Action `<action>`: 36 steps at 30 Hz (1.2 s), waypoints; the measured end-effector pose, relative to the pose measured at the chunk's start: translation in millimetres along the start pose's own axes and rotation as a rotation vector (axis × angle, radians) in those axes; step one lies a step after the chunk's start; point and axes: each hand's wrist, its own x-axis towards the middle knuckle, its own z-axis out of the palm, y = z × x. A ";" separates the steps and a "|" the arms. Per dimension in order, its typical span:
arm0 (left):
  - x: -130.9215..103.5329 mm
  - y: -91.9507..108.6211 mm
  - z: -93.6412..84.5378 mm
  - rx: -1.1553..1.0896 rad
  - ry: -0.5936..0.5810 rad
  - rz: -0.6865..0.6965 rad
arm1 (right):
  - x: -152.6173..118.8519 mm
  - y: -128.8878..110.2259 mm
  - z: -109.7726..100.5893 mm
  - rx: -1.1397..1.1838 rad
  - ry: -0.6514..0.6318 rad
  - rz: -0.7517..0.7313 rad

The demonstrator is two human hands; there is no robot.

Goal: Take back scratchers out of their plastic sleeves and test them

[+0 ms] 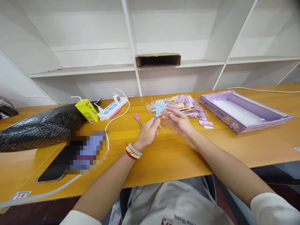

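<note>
My left hand (148, 132) is closed around the metal shaft of a back scratcher with a light blue, hand-shaped head (160, 107), which points up and away from me. Just right of it is my right hand (178, 121), its fingers apart and close to the blue head; I cannot make out anything firmly held in it. A second back scratcher with a pink head (137, 116) lies on the table, its shaft partly hidden behind my left hand. Behind both hands is a pile of clear-bagged back scratchers (187, 104) in yellow and purple. Small pink-and-white cards (205, 123) lie by the pile.
On the right sits a purple open box (243, 111). To the left are a power strip (113, 108) with a white cable, a yellow drink carton (86, 110), a black wrapped bundle (42, 125) and a phone (55, 165). A cardboard box (158, 55) rests on the white shelf.
</note>
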 end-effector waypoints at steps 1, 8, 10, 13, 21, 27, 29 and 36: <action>-1.1 1.1 -0.7 0.015 -0.015 0.016 | 1.6 -4.5 -2.0 0.045 0.049 -0.047; -7.4 12.0 8.2 0.197 -0.201 0.044 | 6.3 -34.0 -14.5 0.148 0.143 -0.209; -7.7 11.8 11.3 0.209 -0.194 0.032 | 5.6 -36.1 -14.7 0.159 0.128 -0.198; -6.8 9.1 13.3 0.215 -0.164 0.017 | 4.4 -37.5 -15.0 0.174 0.089 -0.223; -5.3 3.3 14.9 0.298 -0.147 0.037 | 1.0 -36.5 -15.1 0.286 0.056 -0.208; -3.7 2.1 14.1 0.356 -0.096 0.067 | -3.0 -30.8 -5.0 0.265 -0.027 -0.138; -3.2 2.3 13.5 0.362 -0.093 0.076 | -3.5 -30.1 -2.7 0.288 -0.041 -0.124; -3.5 3.2 13.0 0.437 -0.109 0.083 | -2.2 -31.6 -1.1 0.382 -0.032 -0.085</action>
